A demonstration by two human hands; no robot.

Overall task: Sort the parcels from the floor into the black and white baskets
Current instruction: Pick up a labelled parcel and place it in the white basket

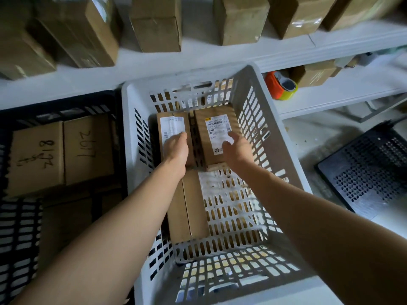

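Inside the white basket (176, 79), three cardboard parcels were seen lying flat on the slotted bottom. Two labelled ones were set side by side at the far end with a narrow gap between them. A plain parcel (187, 205) was laid nearer, along the left wall. The left grip (176, 148) was placed on top of the left labelled parcel (170, 126), its fingertips reaching the white label. Whether it was clasping the box or only resting on it could not be told. The right grip (235, 148) was laid released on the right labelled parcel (214, 119), fingers spread loosely over the lower part of the label. Just beside the white basket, to the left, a black basket (66, 104) was stood. It was filled with cardboard parcels, two of which were marked with handwritten numbers (66, 150). Beyond both baskets a white shelf (198, 55) was lined with upright cardboard boxes (156, 25). An orange and yellow tape roll (280, 84) was kept on a lower shelf at the right, and another black basket (363, 170) was left on the floor.
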